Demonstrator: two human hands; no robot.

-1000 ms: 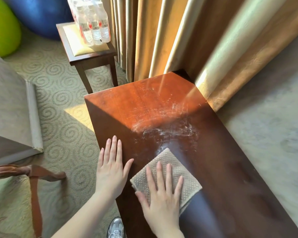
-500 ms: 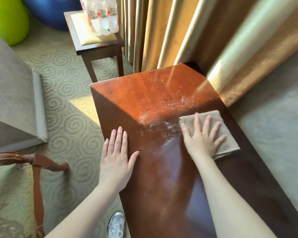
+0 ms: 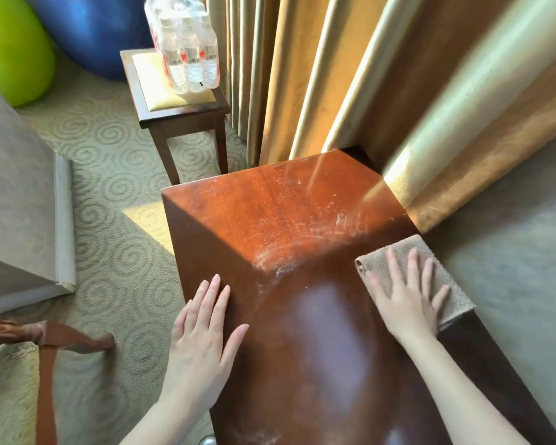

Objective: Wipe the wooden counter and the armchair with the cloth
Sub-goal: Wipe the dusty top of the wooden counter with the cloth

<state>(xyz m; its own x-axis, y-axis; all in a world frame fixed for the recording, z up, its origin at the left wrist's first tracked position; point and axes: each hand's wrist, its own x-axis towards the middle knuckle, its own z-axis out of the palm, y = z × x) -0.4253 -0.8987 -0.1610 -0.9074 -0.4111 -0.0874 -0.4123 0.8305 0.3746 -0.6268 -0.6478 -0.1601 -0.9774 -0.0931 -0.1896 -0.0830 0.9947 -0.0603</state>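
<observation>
Pressing the cloth (image 3: 443,277) flat under the right hand (image 3: 405,300), fingers spread and open on top of it rather than gripping, at the right edge of the desk (image 3: 270,220), right of centre in the frame. Resting the left hand (image 3: 203,335) open and empty, palm down, at the desk's left edge, lower centre. Risking a slip here: the cloth's right corner looking to be hanging past the desk edge toward the grey surface beyond, so sliding further right likely dragging it off the wood or letting it bunch under the palm. Risking also merely pushing dust around, not lifting it, with only flat-palm pressure holding the fabric. Leaving, by the look of it, the sunlit far part of the desk unwiped: pale streaks and a chalky smear showing around the frame's centre, while the shaded near part is looking glossy and cleaner. Appearing as a folded beige textured rectangle, nubbly and dry-looking, lying flat. Judging the armchair (image 3: 45,342) untouched, only a wooden arm and patterned seat showing at lower left, well apart from both hands. Standing clear at upper centre: a small side table (image 3: 187,114) carrying water bottles (image 3: 187,46).
</observation>
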